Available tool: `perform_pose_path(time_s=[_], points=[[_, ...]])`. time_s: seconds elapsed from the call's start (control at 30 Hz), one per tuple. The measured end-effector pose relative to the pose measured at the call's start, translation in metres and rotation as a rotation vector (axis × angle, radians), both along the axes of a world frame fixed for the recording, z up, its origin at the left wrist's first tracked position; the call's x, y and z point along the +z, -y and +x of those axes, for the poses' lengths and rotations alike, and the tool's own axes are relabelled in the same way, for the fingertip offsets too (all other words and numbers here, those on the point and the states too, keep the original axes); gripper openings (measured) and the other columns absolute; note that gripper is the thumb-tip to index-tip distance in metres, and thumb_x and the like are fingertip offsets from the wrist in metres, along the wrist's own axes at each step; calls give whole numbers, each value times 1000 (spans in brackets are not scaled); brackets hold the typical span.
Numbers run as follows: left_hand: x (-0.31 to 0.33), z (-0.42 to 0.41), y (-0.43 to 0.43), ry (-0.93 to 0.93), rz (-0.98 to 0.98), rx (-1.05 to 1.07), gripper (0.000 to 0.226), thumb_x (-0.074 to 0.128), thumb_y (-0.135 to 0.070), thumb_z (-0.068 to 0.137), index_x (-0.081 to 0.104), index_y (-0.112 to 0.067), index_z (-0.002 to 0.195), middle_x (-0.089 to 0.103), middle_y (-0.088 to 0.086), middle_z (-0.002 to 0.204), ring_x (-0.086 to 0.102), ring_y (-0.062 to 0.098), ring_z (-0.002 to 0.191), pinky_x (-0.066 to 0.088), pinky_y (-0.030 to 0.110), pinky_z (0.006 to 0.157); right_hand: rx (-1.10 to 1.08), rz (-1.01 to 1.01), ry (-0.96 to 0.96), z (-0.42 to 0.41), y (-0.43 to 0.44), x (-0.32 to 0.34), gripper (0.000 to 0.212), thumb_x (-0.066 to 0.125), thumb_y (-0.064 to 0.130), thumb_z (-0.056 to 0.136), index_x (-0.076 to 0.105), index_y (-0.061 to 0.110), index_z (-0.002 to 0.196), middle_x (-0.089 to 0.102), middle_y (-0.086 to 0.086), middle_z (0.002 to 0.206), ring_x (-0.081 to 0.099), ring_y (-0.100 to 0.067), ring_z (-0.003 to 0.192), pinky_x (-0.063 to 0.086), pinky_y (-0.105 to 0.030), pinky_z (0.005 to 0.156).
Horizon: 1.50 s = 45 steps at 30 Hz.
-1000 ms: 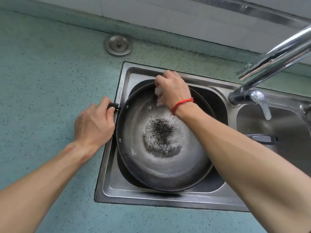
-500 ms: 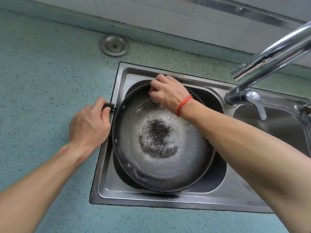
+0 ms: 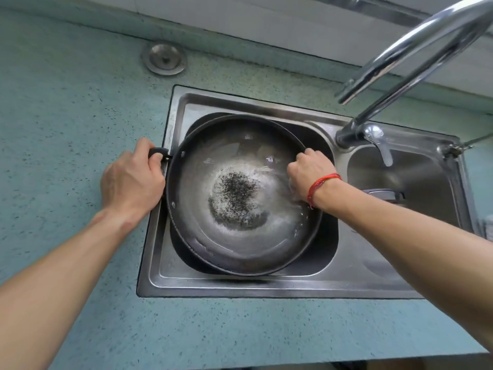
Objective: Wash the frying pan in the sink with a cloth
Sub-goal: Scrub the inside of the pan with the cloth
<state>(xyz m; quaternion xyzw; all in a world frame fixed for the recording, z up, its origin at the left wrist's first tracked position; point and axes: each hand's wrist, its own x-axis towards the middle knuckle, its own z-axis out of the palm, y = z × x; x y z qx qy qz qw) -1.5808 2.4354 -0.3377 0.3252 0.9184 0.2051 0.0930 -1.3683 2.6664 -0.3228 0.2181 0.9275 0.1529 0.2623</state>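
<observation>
The frying pan (image 3: 234, 244) sits in the left basin of the steel sink (image 3: 240, 287), filling nearly the whole bowl, with its rim tipped a little so the near edge lies lower. It is a wide, round, shallow pan of dark metal with a grey, worn sheen inside, wet and streaked. In the middle is a rough black patch of burnt specks (image 3: 236, 194), ringed by pale froth. Two rivets show on the wall by the handle.

The left hand (image 3: 130, 180) wraps round the short black handle (image 3: 157, 151) at the sink's left edge, fingers curled tight over it. The right hand (image 3: 309, 174), with a red cord bracelet (image 3: 321, 182) at the wrist, is bunched in a fist against the pan's right inner wall. A pale scrap of cloth (image 3: 293, 188) shows under it, blurred, gripped in the fingers and pressed to the metal.

The sink is brushed stainless steel with rounded corners. A dark handle-like part (image 3: 384, 194) lies in its right basin (image 3: 426, 169). A curved chrome tap (image 3: 400, 62) rises between the basins. The counter (image 3: 66, 102) is smooth, blue-green and speckled with black. A round metal drain plug (image 3: 164, 59) lies on it behind the sink.
</observation>
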Motion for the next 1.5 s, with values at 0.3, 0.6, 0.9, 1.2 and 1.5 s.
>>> perform_pose_path(time_s=[0.3, 0.6, 0.9, 1.2, 1.5], points=[[0, 3, 0, -19, -13, 10, 22, 37, -31, 104, 48, -12, 103, 55, 12, 79, 49, 31, 70, 36, 40, 65, -293, -513, 200, 26, 83, 16, 36, 59, 39, 79, 64, 17, 107, 68, -12, 103, 65, -33, 96, 54, -33, 79], [-3, 0, 0, -45, -4, -7, 19, 37, -31, 103, 46, -14, 100, 58, 16, 78, 52, 34, 70, 40, 41, 63, -489, -1125, -446, -12, 157, -16, 30, 61, 56, 86, 52, 30, 97, 58, 6, 68, 53, -18, 67, 44, -24, 68], [-9, -3, 1, -58, 25, -22, 18, 38, -31, 102, 45, -15, 98, 60, 18, 82, 52, 35, 71, 38, 41, 61, -486, -997, -1096, -96, 137, -43, 19, 67, 15, 84, 59, 20, 101, 58, 10, 75, 53, -10, 68, 41, -25, 64], [-10, -3, 2, -24, 42, -33, 15, 38, -31, 102, 44, -19, 95, 60, 12, 80, 53, 34, 70, 39, 40, 59, -46, -369, -1091, -109, 49, -69, 5, 66, 11, 83, 70, 12, 87, 56, -12, 81, 53, -31, 73, 46, -35, 57], [-7, -1, 2, -17, 26, -19, 17, 39, -30, 103, 46, -16, 98, 60, 14, 82, 52, 32, 70, 35, 38, 59, 20, 1, -514, -32, 0, -48, 11, 75, 2, 63, 64, 1, 65, 57, -18, 70, 56, -36, 67, 44, -38, 54]])
